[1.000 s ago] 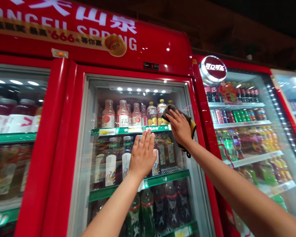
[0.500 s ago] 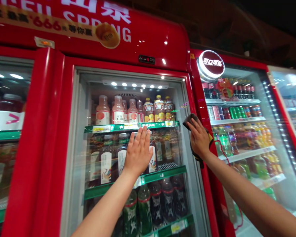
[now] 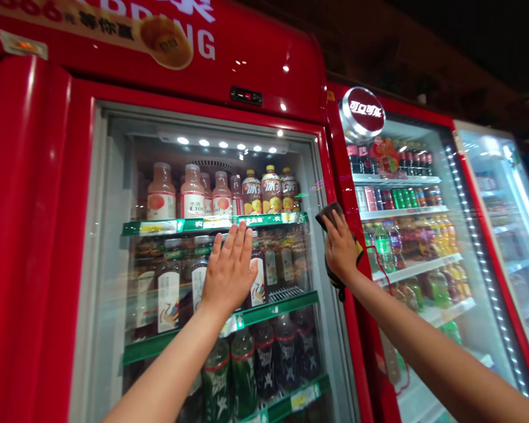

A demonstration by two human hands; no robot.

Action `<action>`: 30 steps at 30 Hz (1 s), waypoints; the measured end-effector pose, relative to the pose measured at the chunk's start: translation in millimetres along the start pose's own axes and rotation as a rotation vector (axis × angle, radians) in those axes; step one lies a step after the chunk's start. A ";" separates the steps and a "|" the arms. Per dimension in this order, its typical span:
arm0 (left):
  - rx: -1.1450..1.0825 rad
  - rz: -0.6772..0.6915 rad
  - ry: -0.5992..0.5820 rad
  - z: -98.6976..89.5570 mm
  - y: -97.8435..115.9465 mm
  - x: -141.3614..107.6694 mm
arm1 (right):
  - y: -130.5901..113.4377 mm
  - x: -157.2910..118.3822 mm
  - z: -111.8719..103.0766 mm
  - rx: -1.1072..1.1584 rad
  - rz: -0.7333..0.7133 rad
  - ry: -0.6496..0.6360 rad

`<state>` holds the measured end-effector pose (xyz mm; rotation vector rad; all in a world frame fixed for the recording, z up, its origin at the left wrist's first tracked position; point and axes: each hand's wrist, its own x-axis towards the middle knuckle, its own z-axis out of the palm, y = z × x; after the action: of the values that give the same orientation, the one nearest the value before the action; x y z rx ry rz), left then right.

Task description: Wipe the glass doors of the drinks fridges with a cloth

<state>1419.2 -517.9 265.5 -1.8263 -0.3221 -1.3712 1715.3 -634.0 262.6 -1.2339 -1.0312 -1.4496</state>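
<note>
Right of the red-framed glass door (image 3: 108,247), beneath the Coca-Cola sign (image 3: 362,113), our right hand (image 3: 340,249) grips a dark cloth (image 3: 330,215), seemingly against the door's right edge; our left hand (image 3: 227,273) lies open and flat on the glass.

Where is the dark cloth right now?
In the head view, the dark cloth sits right of centre, bunched under the right hand against the glass door's red frame, level with the upper green shelf.

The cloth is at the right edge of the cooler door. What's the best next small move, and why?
Probably slide the dark cloth in the right hand leftward across the glass door. It sits at the door's right edge, against the red frame, so it has no room further right. The left hand lies flat on the glass, and the cloth should likely stop short of it.
</note>
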 end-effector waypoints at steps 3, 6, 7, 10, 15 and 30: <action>0.005 0.008 0.001 0.0 0.0 -0.9 | 3.6 16.7 3.6 0.021 -0.007 -0.022; 0.019 0.008 -0.005 0.0 -0.2 -0.9 | 8.9 49.6 11.1 0.066 0.074 0.016; 0.020 0.007 -0.006 -0.2 -0.3 -0.7 | 9.2 53.5 12.3 0.073 0.096 0.026; 0.004 0.005 -0.011 -1.0 0.0 0.5 | 4.4 30.0 8.1 0.053 0.105 0.037; -0.030 0.004 -0.023 -2.1 1.5 1.1 | -1.7 -31.2 -9.6 -0.005 0.015 -0.030; -0.020 -0.005 0.006 -1.9 3.7 -0.3 | -34.2 -6.7 -7.8 0.052 -0.256 -0.193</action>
<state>1420.0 -521.6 263.7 -1.8387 -0.3117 -1.3879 1680.6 -633.6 253.9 -1.2575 -1.3909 -1.5054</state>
